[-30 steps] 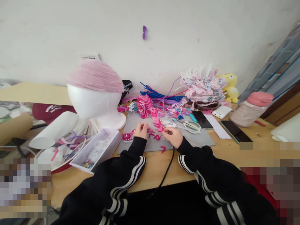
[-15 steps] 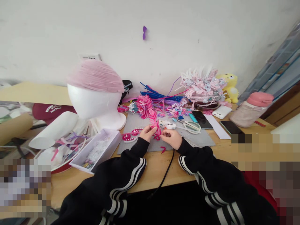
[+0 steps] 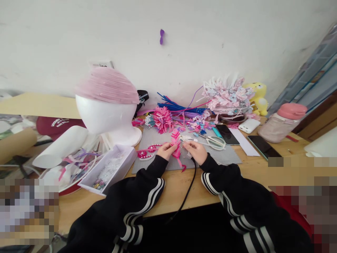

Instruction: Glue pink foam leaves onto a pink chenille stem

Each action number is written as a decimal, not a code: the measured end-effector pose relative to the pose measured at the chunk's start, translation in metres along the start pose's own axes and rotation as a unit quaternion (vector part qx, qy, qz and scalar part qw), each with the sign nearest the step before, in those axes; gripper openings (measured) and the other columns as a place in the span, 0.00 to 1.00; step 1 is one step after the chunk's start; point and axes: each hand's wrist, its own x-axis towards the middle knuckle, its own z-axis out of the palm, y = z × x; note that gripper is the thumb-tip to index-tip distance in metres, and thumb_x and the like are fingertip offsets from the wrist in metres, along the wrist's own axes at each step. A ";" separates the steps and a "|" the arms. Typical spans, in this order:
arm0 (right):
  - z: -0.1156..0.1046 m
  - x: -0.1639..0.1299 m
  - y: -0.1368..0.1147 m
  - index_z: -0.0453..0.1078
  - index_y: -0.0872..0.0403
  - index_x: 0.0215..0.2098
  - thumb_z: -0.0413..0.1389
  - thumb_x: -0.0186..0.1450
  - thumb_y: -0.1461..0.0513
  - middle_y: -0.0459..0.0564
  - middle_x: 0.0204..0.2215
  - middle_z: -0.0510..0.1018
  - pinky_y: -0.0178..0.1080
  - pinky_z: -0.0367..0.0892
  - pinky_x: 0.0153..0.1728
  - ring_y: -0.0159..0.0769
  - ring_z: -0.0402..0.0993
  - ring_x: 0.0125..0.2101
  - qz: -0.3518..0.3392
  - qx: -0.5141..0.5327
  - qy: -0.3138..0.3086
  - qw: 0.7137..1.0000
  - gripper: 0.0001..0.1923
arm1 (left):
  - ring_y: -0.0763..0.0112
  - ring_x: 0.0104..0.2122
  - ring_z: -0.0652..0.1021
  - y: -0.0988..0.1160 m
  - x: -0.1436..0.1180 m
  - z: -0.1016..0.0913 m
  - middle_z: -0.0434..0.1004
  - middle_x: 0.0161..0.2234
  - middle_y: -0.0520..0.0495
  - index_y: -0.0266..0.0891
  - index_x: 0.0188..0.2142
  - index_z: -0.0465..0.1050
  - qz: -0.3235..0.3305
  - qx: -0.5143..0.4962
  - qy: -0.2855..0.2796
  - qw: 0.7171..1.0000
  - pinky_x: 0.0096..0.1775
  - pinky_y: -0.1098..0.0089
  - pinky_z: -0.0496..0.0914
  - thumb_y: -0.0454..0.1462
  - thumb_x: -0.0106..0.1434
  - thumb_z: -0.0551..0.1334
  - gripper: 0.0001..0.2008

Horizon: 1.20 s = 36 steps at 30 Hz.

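My left hand [image 3: 166, 150] pinches a pink strip of folded chevron pieces [image 3: 176, 143] and holds it upright over a grey felt mat [image 3: 226, 155]. My right hand [image 3: 196, 151] is closed on the handle of a white glue gun [image 3: 187, 138], whose tip is next to the strip's top. A black cord [image 3: 187, 189] runs from that hand down over the table's front edge. A loose pink piece [image 3: 183, 168] lies on the mat below the strip. Two pink pearl-studded shapes [image 3: 147, 151] lie just left of my left hand.
A white foam head with a pink cap [image 3: 106, 105] stands at the left. A white box of beads [image 3: 109, 169] lies in front of it. Behind the mat lie pipe cleaners [image 3: 179, 107], scissors [image 3: 214, 141], two phones [image 3: 228, 134], a power bank [image 3: 249, 125], a pink-lidded jar [image 3: 283, 123].
My hands came together and lifted the pink strip off the mat. It now hangs upright between them, and my right hand has moved up to its top.
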 end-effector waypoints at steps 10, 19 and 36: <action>-0.017 0.011 -0.002 0.70 0.58 0.29 0.58 0.46 0.55 0.42 0.14 0.65 0.30 0.51 0.12 0.22 0.55 0.12 0.056 0.088 0.058 0.993 0.16 | 0.78 0.17 0.69 -0.001 -0.009 0.013 0.70 0.16 0.55 0.35 0.23 0.65 -0.096 -0.042 -0.125 0.987 0.23 0.75 0.63 0.43 0.26 0.70 0.24; -0.010 0.006 -0.002 0.71 0.58 0.26 0.58 0.46 0.56 0.41 0.12 0.65 0.30 0.53 0.13 0.23 0.54 0.13 0.054 0.062 -0.005 0.997 0.14 | 0.81 0.15 0.64 -0.002 -0.009 0.010 0.65 0.12 0.56 0.35 0.16 0.65 -0.075 0.017 -0.070 0.995 0.20 0.75 0.57 0.46 0.39 0.65 0.16; -0.017 0.003 -0.002 0.72 0.56 0.27 0.54 0.53 0.59 0.48 0.24 0.73 0.33 0.60 0.23 0.29 0.64 0.22 -0.147 -0.102 -0.053 0.983 0.09 | 0.80 0.15 0.67 0.006 -0.007 0.002 0.68 0.13 0.53 0.33 0.18 0.70 -0.152 -0.086 -0.090 0.981 0.19 0.76 0.59 0.39 0.36 0.68 0.11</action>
